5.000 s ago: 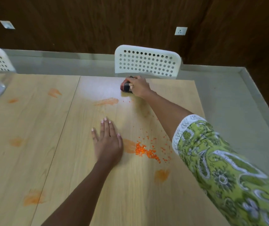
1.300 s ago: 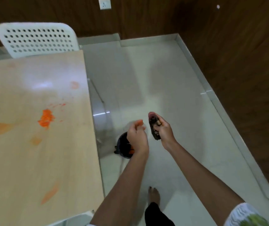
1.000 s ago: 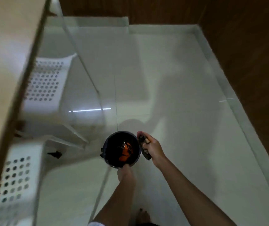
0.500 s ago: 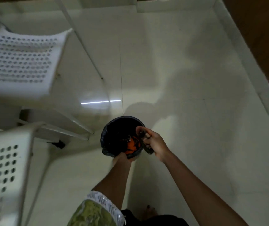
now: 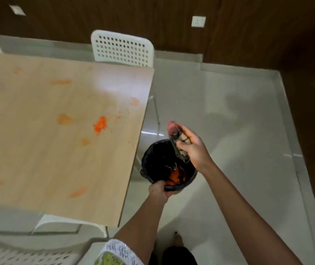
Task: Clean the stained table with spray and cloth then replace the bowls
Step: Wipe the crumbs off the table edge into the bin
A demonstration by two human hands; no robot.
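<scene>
The right hand is closed around a small dark object with a reddish, rounded top end; what it is cannot be told, though it looks like a crumpled cloth or small brush. The fingers curl round its middle, and its lower end hangs just above the far rim of the bin. The left hand grips the near rim of a round black bin, fingers hooked over the edge, and the bin sits off the right edge of the worktop, over the pale tiled floor.

The bin is lined with a black bag, and inside it, toward the near side, lies a clump of orange bits with some dark scraps over them.

The light wooden worktop carries many faint orange stains. A small heap of bright orange crumbs rests near its right edge, with a few specks scattered just beyond it. No bowls or spray bottle can be seen on the part of the worktop in view.

A white perforated chair stands at the far side of the worktop, and another white chair is at the near left corner. A bare foot shows on the floor below the arms.
</scene>
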